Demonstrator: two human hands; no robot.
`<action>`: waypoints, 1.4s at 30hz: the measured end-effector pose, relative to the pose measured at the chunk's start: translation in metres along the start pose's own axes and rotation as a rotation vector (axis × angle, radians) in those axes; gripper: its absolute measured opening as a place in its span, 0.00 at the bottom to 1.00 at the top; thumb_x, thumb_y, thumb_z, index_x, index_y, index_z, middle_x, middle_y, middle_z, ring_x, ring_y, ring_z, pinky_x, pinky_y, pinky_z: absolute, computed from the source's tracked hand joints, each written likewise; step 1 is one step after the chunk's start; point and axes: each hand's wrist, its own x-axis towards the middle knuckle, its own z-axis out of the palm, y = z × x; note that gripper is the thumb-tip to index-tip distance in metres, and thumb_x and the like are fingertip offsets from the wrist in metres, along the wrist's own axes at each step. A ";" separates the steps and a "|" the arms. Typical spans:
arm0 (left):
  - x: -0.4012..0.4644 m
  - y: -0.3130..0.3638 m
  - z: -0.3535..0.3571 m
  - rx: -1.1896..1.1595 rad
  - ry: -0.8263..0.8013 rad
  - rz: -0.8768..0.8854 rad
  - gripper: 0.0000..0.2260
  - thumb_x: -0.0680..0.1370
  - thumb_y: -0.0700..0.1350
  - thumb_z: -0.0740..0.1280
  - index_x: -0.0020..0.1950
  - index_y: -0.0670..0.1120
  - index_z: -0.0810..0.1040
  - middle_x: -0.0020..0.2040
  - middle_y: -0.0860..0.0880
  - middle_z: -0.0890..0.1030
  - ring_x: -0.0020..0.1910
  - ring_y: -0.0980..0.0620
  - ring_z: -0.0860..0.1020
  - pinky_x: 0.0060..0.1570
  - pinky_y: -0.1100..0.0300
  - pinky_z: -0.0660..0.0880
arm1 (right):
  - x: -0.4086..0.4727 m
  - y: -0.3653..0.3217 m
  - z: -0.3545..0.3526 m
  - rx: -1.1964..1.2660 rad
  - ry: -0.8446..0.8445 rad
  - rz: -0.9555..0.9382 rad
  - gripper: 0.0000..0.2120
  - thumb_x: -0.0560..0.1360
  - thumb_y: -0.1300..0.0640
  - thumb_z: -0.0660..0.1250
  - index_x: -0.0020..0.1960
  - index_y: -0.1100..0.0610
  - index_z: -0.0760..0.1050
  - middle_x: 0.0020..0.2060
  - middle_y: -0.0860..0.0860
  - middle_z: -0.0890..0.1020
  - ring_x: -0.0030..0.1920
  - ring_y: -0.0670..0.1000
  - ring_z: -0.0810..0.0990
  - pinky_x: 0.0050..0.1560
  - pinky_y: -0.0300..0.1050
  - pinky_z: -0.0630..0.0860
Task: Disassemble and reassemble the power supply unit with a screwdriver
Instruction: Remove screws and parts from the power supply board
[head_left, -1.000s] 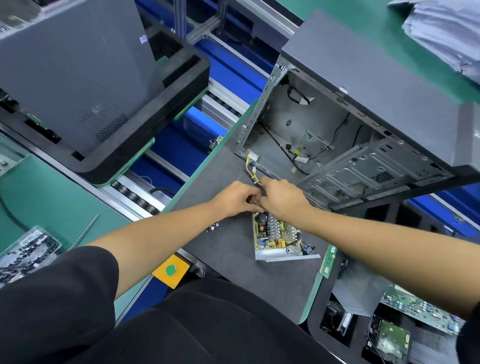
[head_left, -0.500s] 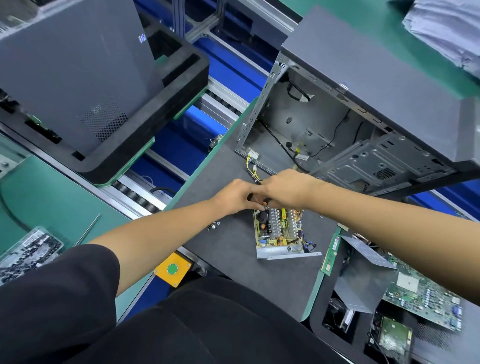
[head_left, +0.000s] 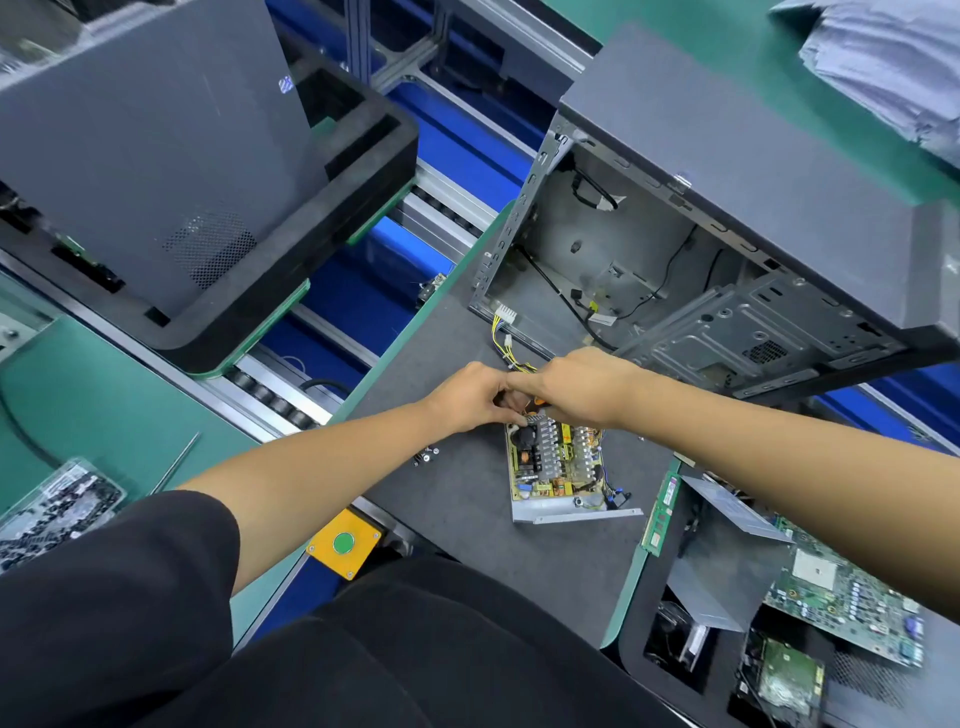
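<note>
The opened power supply unit (head_left: 558, 470) lies on the dark grey mat, its yellow circuit board and heat sinks exposed. Both hands meet at its far edge. My left hand (head_left: 470, 397) has its fingers curled onto the unit's far left corner. My right hand (head_left: 576, 387) is closed round a small orange-and-black screwdriver (head_left: 540, 401), of which only a bit shows between the hands; its tip is hidden. Yellow cables (head_left: 506, 345) run from the unit toward the case. A few loose screws (head_left: 427, 456) lie left of the unit.
The open PC case (head_left: 675, 270) stands just behind the hands. A RAM stick (head_left: 660, 514), a grey metal cover (head_left: 727, 561) and a motherboard (head_left: 841, 597) lie at the right. A green button box (head_left: 343, 543) sits at the near edge. Left, a black tray (head_left: 291, 291) carries another computer.
My right hand has slid a little toward the far edge, off the board's middle, uncovering more of the circuit board. My left hand stays at the far left corner.
</note>
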 end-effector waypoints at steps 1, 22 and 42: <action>-0.001 0.001 -0.001 0.005 0.001 0.010 0.13 0.71 0.50 0.80 0.52 0.46 0.86 0.34 0.61 0.80 0.35 0.69 0.77 0.41 0.71 0.71 | 0.000 0.000 0.000 -0.011 0.003 0.001 0.20 0.79 0.52 0.64 0.69 0.49 0.64 0.43 0.55 0.82 0.41 0.62 0.81 0.35 0.48 0.68; -0.065 0.012 0.066 0.473 0.189 0.449 0.17 0.81 0.57 0.67 0.64 0.47 0.78 0.60 0.45 0.77 0.57 0.45 0.73 0.60 0.47 0.72 | 0.007 -0.006 0.003 -0.077 0.015 0.121 0.10 0.81 0.45 0.59 0.51 0.50 0.63 0.38 0.54 0.80 0.37 0.60 0.78 0.31 0.47 0.61; -0.016 0.021 0.113 0.379 0.390 0.609 0.06 0.76 0.46 0.66 0.41 0.45 0.77 0.42 0.47 0.75 0.46 0.45 0.72 0.55 0.51 0.66 | 0.012 -0.005 0.011 -0.127 0.059 0.055 0.12 0.79 0.46 0.58 0.49 0.51 0.57 0.39 0.50 0.80 0.33 0.57 0.74 0.28 0.45 0.56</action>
